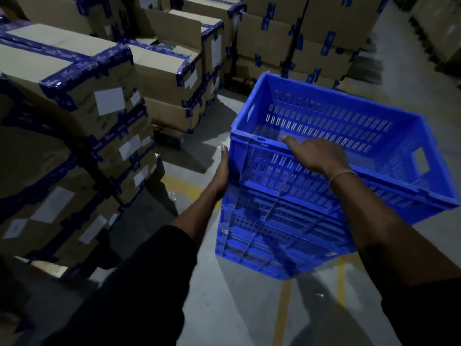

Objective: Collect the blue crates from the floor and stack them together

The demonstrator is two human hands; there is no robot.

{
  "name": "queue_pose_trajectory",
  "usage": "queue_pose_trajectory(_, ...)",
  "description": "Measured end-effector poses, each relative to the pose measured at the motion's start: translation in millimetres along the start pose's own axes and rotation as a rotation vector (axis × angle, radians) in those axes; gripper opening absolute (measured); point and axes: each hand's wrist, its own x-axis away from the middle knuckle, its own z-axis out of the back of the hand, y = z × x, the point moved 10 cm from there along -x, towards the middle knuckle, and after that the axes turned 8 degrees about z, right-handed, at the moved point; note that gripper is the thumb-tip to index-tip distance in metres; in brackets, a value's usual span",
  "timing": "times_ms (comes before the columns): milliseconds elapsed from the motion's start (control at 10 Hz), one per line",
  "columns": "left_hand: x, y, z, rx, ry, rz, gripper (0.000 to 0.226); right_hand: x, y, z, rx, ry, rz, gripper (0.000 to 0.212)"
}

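Behind crate stack (287, 221) | left hand (222, 176) fingers hidden | right hand (316, 156) grips rim

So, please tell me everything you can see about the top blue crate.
The top crate is bright blue, apparently plastic, with slotted walls and handle cutouts at its ends. It looks empty, sits upright and skewed on lower crates. The right hand curls over its near rim; the left hand lies flat against its left corner.
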Motion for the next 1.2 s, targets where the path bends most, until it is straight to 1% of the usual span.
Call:
queue_pose_trajectory(100,-4,14,14,-0.242,-0.093,0.009,0.077,-2,-2,3,-0.016,0.027,-0.006,0.091)
queue_pose_trajectory(200,-9,47,55,-0.178,0.177,-0.076,0.095,1,0,6,-0.022,0.056,-0.017,0.092)
queue_pose_trajectory(300,25,131,32,-0.612,0.541,-0.521,0.075,4,2,10,-0.015,0.09,-0.041,0.093)
queue_pose_trajectory(400,23,148,-45,-1.258,0.454,-0.685,0.08,11,-3,20,0.017,0.155,-0.059,0.091)
queue_pose_trajectory(500,11,132,-49,-1.403,0.431,-0.563,0.098,29,7,25,0.013,0.216,-0.02,0.083)
queue_pose_trajectory(600,11,133,-47,-1.404,0.373,-0.573,0.104,65,60,23,0.073,0.235,-0.081,0.092)
queue_pose_trajectory(700,10,130,-47,-1.427,0.304,-0.525,0.106,110,141,28,0.12,0.249,-0.267,0.103)
queue_pose_trajectory(800,16,132,-51,-1.485,0.316,-0.497,0.109,141,199,24,0.047,0.239,-0.38,0.109)
queue_pose_trajectory(900,26,137,-54,-1.523,0.358,-0.43,0.109,148,210,24,-0.021,0.225,-0.366,0.112)
queue_pose_trajectory(1000,23,135,-48,-1.517,0.279,-0.366,0.104,144,207,21,-0.084,0.164,-0.329,0.111)
queue_pose_trajectory(1100,40,156,-54,-1.475,0.258,-0.466,0.107,144,208,34,-0.158,0.157,-0.289,0.105)
queue_pose_trajectory(1200,71,198,-59,-1.449,0.424,-0.714,0.093,139,208,70,-0.153,0.294,-0.235,0.108)
